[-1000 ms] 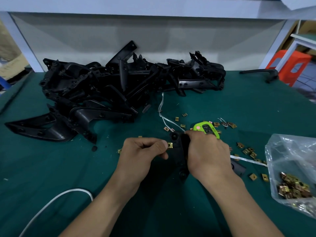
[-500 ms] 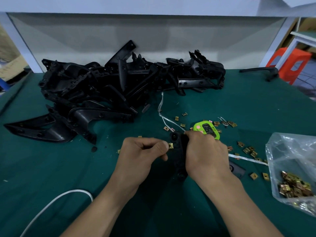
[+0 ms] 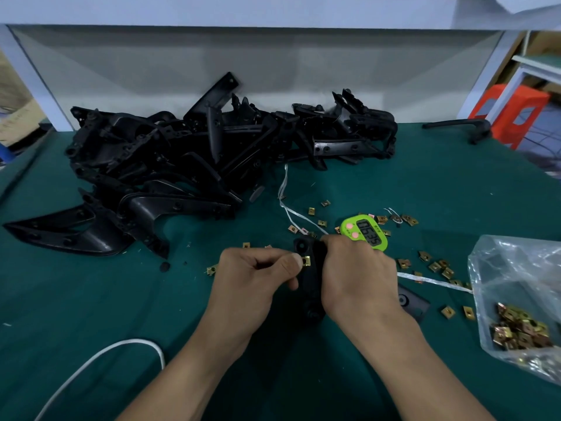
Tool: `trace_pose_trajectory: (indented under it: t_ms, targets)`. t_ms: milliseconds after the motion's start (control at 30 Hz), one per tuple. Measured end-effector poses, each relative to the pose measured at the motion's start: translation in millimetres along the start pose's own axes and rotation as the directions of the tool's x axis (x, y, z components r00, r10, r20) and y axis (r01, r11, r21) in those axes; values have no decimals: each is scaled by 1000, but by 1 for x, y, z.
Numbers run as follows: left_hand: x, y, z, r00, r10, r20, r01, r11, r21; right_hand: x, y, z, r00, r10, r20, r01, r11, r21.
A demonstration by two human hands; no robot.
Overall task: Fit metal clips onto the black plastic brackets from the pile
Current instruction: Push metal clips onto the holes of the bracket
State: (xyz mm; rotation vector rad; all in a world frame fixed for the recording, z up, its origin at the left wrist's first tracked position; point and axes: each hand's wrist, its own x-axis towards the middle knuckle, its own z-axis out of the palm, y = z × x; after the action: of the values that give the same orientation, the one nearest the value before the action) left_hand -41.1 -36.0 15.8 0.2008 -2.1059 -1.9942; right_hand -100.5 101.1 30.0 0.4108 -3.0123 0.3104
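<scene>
My right hand grips a black plastic bracket held upright over the green table. My left hand pinches a small brass-coloured metal clip against the bracket's left edge. A big pile of black brackets lies at the back left. Loose clips are scattered to the right of my hands.
A clear plastic bag holding several clips lies at the right edge. A green timer sits just behind my right hand. A white cable curves at the lower left; a flat black part lies beside my right wrist.
Both hands stay in nearly the same place; the clip stays pressed at the bracket's edge.
</scene>
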Motion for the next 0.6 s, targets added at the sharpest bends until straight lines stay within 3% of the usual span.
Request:
trace_pose_trajectory:
  t_ms: [267, 367, 500, 600]
  targets:
    - [5, 5, 4, 1000, -14, -6, 14, 998, 63, 2, 9, -2, 1000, 27, 14, -28, 999, 41]
    - [27, 12, -1, 997, 14, -74, 6, 966, 259, 6, 16, -4, 997, 80, 1, -80, 995, 59]
    - [68, 14, 8, 994, 103, -42, -38, 669, 743, 11, 24, -4, 993, 117, -9, -116, 989, 87]
    - [86, 6, 25, 999, 41, 29, -43, 392, 919, 11, 27, -1, 994, 107, -21, -104, 988, 115]
